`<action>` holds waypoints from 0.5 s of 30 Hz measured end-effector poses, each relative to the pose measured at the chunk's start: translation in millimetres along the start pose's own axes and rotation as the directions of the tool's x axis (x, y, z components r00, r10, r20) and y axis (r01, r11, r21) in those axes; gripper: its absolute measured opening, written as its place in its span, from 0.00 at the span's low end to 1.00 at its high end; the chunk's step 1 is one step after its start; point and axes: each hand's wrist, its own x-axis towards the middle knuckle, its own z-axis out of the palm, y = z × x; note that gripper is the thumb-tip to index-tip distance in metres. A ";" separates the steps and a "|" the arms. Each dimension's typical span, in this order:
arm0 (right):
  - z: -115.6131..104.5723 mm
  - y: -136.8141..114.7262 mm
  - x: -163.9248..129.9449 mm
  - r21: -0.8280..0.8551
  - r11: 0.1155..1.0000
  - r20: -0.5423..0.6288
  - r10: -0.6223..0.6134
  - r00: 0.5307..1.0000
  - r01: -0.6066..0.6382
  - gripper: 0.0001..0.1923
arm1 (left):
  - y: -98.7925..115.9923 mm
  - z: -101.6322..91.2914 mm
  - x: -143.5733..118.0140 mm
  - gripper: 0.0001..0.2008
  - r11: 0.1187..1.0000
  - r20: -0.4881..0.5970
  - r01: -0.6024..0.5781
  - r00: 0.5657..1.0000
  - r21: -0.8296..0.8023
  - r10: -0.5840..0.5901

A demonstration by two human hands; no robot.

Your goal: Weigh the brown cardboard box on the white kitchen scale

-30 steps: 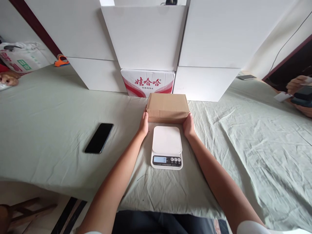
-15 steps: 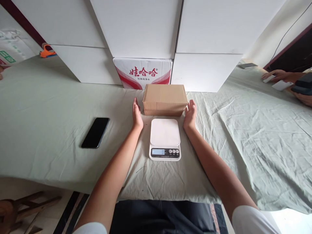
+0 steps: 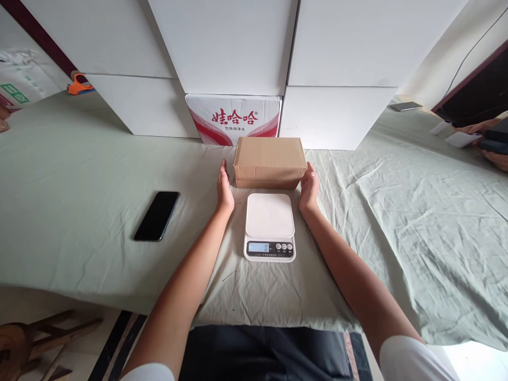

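My left hand (image 3: 224, 189) and right hand (image 3: 308, 186), both open, flank the cardboard box (image 3: 270, 161) behind the scale (image 3: 270, 226); it looks light and stiff, best gripped by its short ends

Cardboard box (image 3: 270, 160) is being flanked by L hand (image 3: 224, 189) & R hand (image 3: 308, 186), flat-palmed, just behind scale (image 3: 270, 226) on sheet (image 3: 79, 211).
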 end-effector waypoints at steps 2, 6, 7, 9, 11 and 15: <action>0.1 -0.1 1.2 0.002 1.000 0.008 0.006 1.000 -0.006 0.39 | -0.1 0.0 0.0 0.45 1.000 0.009 0.004 1.000 0.003 -0.004; -0.5 -1.1 4.8 -0.014 1.000 0.041 0.018 0.999 -0.017 0.38 | -2.4 -0.6 -0.4 0.43 0.999 0.014 -0.013 1.000 0.037 0.012; -0.7 -1.3 5.5 -0.027 1.000 0.058 0.012 0.998 -0.010 0.38 | -3.2 -0.8 -0.3 0.43 0.999 0.016 -0.019 1.000 0.045 0.019; -1.1 -1.7 5.8 -0.050 0.999 0.084 -0.003 0.996 0.007 0.36 | -4.7 -1.2 0.0 0.43 0.998 0.023 -0.023 1.000 0.050 0.022; -1.1 -2.3 4.9 -0.056 0.998 0.082 -0.009 0.997 0.013 0.36 | -5.7 -1.4 0.6 0.43 0.999 0.025 -0.021 0.999 0.050 0.020; 1.1 -6.0 1.1 -0.056 0.998 0.066 -0.013 0.998 0.017 0.35 | -6.1 -1.0 1.6 0.42 0.999 0.023 -0.021 1.000 0.043 0.020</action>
